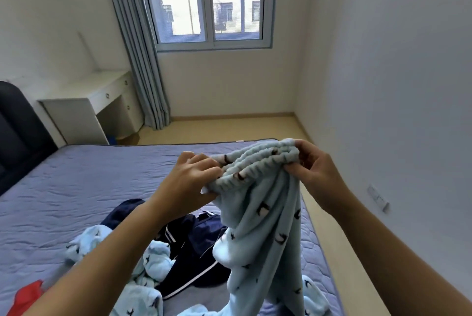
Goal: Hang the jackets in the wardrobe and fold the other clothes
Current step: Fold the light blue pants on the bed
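My left hand (189, 177) and right hand (314, 170) each grip the pants (260, 213) waistband, lifted above the bed (76, 183).

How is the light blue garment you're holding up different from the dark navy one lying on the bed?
The light blue fleecy garment is lifted, hanging from its ribbed waistband, pinched by the left hand and right hand; the navy garment lies crumpled on the bed, untouched. The blue one carries small dark bird-like prints; the navy one has white stripes. The blue looks plush, the navy smooth. Both are still unfolded.
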`<state>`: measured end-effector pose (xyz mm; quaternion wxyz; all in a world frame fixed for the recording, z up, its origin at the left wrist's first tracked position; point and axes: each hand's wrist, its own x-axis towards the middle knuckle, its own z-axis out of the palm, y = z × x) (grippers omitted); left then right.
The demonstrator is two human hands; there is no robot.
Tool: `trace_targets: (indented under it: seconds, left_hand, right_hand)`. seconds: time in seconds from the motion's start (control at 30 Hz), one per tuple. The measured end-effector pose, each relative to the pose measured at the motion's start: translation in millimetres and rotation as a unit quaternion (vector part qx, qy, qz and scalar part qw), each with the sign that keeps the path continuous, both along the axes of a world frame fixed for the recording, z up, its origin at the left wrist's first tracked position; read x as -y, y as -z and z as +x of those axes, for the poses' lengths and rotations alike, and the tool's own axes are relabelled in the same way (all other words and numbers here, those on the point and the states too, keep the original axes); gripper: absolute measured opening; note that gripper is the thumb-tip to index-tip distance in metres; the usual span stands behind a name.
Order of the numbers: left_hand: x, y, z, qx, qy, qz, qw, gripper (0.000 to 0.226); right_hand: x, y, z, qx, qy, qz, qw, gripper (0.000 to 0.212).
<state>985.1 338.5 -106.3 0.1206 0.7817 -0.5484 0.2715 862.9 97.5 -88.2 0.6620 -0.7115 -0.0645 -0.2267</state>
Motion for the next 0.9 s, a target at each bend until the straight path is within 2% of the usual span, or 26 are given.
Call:
trace_targets:
  seconds: [0.07, 0.17, 0.27, 0.33, 0.43, 0.53, 0.6, 0.7, 0.8, 0.9]
  left_hand:
    - [-3, -17, 5, 0.042, 0.014, 0.036, 0.998, 0.013]
    - [-7, -49, 11, 0.100, 0.030, 0.130, 0.986, 0.018]
    - [-8, -77, 16, 0.139, 0.044, 0.206, 0.968, 0.022]
    - [-8, -90, 18, 0.150, 0.058, 0.236, 0.958, 0.022]
    - [-9, -105, 19, 0.170, 0.065, 0.271, 0.945, 0.031]
    - [-9, -111, 15, 0.188, 0.078, 0.288, 0.936, 0.024]
    - [-8, -111, 12, 0.192, 0.085, 0.301, 0.930, 0.025]
    - [-12, -114, 14, 0.178, 0.072, 0.316, 0.929, 0.026]
    - [-22, -113, 21, 0.149, 0.051, 0.323, 0.933, 0.017]
    - [-24, -104, 16, 0.106, 0.044, 0.349, 0.930, 0.015]
  right_hand:
    - [12, -5, -1, 0.005, -0.004, -0.070, 0.998, 0.032]
    - [24, -14, 0, 0.025, -0.030, -0.199, 0.979, 0.038]
    - [32, -26, 4, 0.084, -0.035, -0.397, 0.913, 0.044]
    - [35, -35, 4, 0.109, -0.059, -0.456, 0.881, 0.043]
    - [34, -45, 3, 0.104, -0.091, -0.505, 0.852, 0.040]
    - [37, -55, 6, 0.007, -0.089, -0.560, 0.824, 0.046]
    - [39, -59, 8, -0.027, -0.091, -0.587, 0.804, 0.049]
    - [33, -62, 5, -0.013, -0.128, -0.604, 0.786, 0.050]
    - [28, -58, -1, -0.009, -0.140, -0.616, 0.776, 0.048]
    - [24, -52, 0, 0.000, -0.131, -0.630, 0.765, 0.032]
